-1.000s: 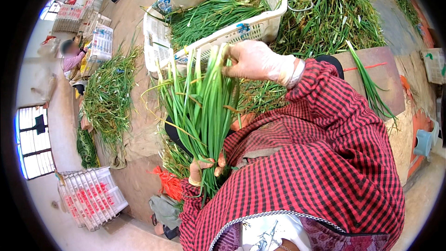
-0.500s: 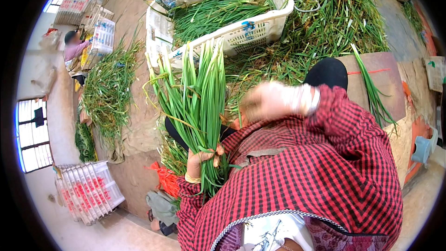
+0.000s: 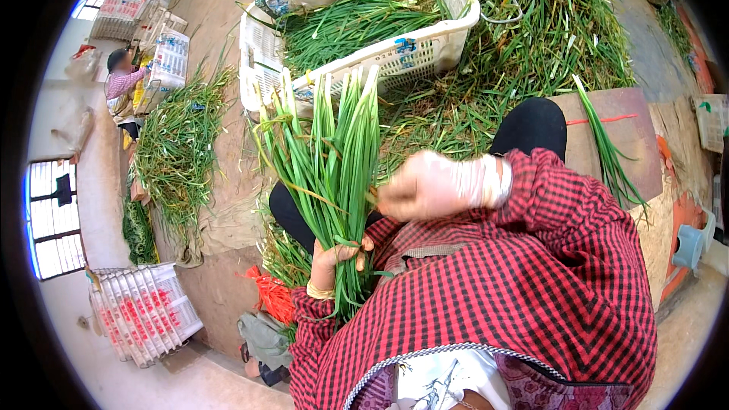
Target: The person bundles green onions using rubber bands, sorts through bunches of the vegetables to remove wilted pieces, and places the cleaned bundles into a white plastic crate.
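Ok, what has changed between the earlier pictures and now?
The right hand let go of the pale tops of the green bunch and moved down and slightly right; blur hides whether it holds anything. The left hand still grips the bunch lower down; the white crate stays put.

Head camera: left unit of a side-by-side fisheye pair, worn on the person's head; upright, unmirrored.
Facing: downward onto left hand (image 3: 328,260) and right hand (image 3: 429,186).
Checked jacket (image 3: 493,281): nearest, filling lower centre.
White plastic crate (image 3: 437,47): farther out, top centre.
Barred window (image 3: 57,216): far off, left side, edges bowed.
Picture rim: black, rounded.
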### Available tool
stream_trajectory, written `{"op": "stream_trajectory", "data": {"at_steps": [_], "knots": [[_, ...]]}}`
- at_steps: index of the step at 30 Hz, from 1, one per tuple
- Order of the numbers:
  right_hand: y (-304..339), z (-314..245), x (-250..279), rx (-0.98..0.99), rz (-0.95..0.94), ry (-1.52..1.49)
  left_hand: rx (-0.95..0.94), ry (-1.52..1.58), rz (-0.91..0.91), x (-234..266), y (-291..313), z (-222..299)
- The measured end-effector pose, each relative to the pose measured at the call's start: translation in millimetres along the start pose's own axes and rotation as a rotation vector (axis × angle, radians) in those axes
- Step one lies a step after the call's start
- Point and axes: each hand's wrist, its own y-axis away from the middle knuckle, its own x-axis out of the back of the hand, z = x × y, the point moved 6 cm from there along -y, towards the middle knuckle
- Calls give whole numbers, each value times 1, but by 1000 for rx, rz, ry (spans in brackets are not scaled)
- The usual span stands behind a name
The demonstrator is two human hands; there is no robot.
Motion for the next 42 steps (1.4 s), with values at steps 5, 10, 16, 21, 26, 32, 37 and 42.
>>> {"op": "stream_trajectory", "data": {"at_steps": [5, 10, 16, 21, 26, 32, 37, 42], "knots": [[9, 22, 34, -275, 91, 171, -103, -112, 142, -26, 6, 27], [-29, 21, 84, -306, 432, -230, -59, -212, 276, -35, 3, 18], [-41, 37, 45, -307, 382, -5, -50, -311, 262, -49, -8, 10], [-22, 75, 57, -464, 475, -866, 94, -210, 165, -43, -2, 4], [26, 94, 133, -263, 1007, -913, 24, -298, 187, -49, 1, 9], [72, 125, 182, -537, 945, -422, -10, -407, 287, -36, 11, 10], [27, 60, 129, -536, 442, 101, -140, -929, 397, -18, 10, 11], [-25, 54, 57, -453, 285, -130, -289, -1247, 490, -45, 8, 35]]}}
